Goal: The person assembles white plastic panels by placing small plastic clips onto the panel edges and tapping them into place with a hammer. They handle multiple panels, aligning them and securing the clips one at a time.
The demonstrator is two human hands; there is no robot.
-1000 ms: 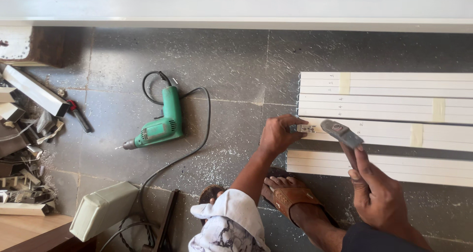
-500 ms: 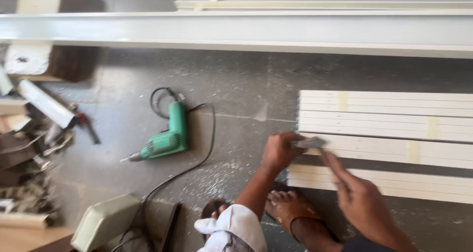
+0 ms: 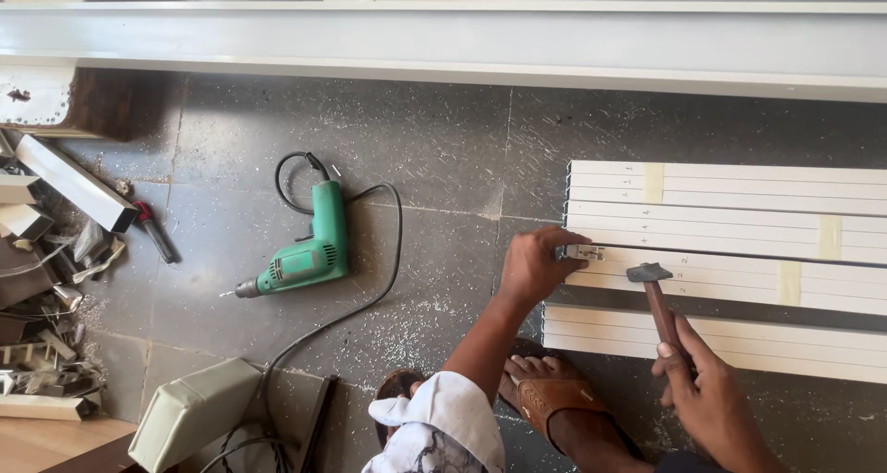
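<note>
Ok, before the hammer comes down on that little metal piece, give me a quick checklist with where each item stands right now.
1. Metal piece seated at the end of the white strips: ok, it sits at their left end.
2. Left hand steadying it: ok, fingers touch the piece.
3. Fingers out of the hammer's path: not ok, they lie right beside the piece.
4. Hammer gripped: ok, right hand holds the wooden handle, head apart from the piece.
5. Strips lying flat on the floor: ok.
6. Drill and its cord out of the way: ok, off to the left.
</note>
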